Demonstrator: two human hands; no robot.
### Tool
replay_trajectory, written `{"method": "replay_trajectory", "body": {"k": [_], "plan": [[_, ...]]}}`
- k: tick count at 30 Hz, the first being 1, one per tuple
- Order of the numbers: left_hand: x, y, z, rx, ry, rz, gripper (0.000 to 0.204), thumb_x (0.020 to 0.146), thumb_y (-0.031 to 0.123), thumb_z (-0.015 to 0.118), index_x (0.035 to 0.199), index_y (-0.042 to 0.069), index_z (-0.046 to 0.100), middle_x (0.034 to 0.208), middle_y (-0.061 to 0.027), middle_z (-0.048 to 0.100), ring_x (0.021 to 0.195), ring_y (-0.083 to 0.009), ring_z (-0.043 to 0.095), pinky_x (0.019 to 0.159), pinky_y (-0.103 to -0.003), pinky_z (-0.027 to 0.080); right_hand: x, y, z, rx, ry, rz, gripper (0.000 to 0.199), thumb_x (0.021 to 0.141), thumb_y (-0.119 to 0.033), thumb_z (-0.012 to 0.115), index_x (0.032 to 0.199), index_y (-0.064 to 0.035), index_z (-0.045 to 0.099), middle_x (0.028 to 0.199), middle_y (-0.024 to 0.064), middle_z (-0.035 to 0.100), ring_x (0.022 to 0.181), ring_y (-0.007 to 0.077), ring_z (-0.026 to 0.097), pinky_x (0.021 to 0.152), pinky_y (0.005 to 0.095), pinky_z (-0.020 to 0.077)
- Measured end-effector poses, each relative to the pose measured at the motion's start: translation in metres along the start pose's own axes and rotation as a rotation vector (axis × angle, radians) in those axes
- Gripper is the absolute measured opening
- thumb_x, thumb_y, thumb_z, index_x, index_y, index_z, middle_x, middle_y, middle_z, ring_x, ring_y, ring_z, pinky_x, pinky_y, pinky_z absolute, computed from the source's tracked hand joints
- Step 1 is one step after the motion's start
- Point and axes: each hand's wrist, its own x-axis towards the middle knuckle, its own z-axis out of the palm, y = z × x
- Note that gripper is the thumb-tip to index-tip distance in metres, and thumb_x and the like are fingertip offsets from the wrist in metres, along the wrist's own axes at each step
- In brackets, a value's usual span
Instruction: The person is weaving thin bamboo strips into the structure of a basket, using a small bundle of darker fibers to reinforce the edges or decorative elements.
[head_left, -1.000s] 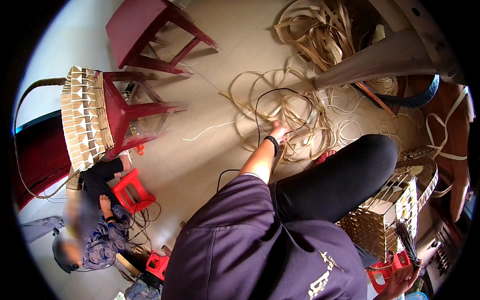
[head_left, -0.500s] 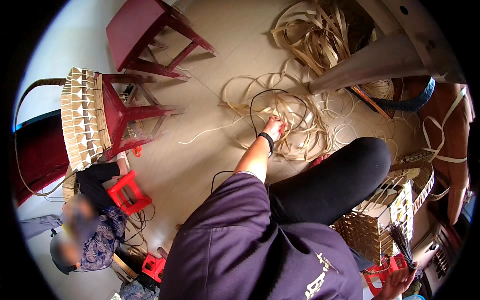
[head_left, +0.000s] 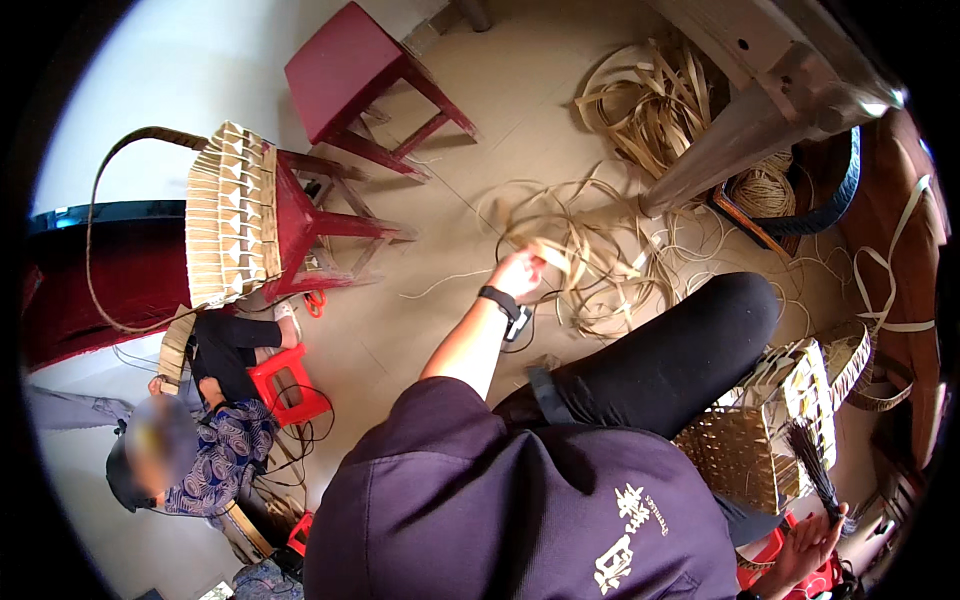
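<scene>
We count two dark red wooden stools, one woven basket with a tall handle resting on the nearer of them, and a second woven basket beside the person's knee; red plastic shows in three places, clearest as one low stool by a seated co-worker. Two piles of tan strips lie on the floor: one thick bundle at the far right and one loose tangle in front of the person. A coil of cord sits within the curve of a blue band, though we cannot tell whether a container holds it, nor can we see what lies inside either basket. We see the left hand, a black band at its wrist, with its fingers closed on a tan strip at the left edge of the tangle, the strip partly blurred. The right hand, low at the right, has its fingers around the lower end of a dark brush just beside the second basket. Against the earlier frame, we find the left hand drawn back from over the tangle to its edge, and a co-worker's hand now showing beside a tan woven band.
</scene>
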Motion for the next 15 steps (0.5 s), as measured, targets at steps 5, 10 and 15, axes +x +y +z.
{"method": "replay_trajectory", "body": {"k": [5, 10, 15], "plan": [[-0.022, 0.044, 0.010, -0.223, -0.395, 0.192, 0.018, 0.099, 0.026, 0.068, 0.099, 0.009, 0.075, 0.090, -0.0025, 0.074, 0.078, -0.0132, 0.066, 0.071, -0.030, 0.051, 0.014, 0.033, 0.009, 0.077, -0.116, 0.027, 0.031, 0.108, -0.025, 0.051, 0.133, -0.0058, 0.056, 0.066, -0.0043, 0.041, 0.048, 0.0050, 0.031, 0.044, 0.0231, 0.0261], [-0.117, 0.093, 0.091, 1.240, -0.976, 0.535, 0.023, 0.095, 0.027, 0.072, 0.094, 0.005, 0.076, 0.078, -0.0016, 0.070, 0.071, -0.0108, 0.059, 0.066, -0.030, 0.046, 0.017, 0.064, 0.024, 0.144, -0.205, 0.039, 0.031, 0.109, -0.025, 0.050, 0.133, -0.0060, 0.055, 0.065, -0.0041, 0.041, 0.048, 0.0052, 0.031, 0.044, 0.0233, 0.0260], [-0.110, 0.110, -0.007, 0.331, -0.587, 0.157, 0.021, 0.103, 0.018, 0.062, 0.113, 0.002, 0.071, 0.100, -0.0036, 0.073, 0.080, -0.0099, 0.063, 0.070, -0.022, 0.049, 0.019, 0.092, 0.041, 0.214, -0.304, 0.056, 0.030, 0.110, -0.025, 0.049, 0.133, -0.0062, 0.055, 0.065, -0.0039, 0.040, 0.047, 0.0054, 0.031, 0.044, 0.0235, 0.0260]]}}
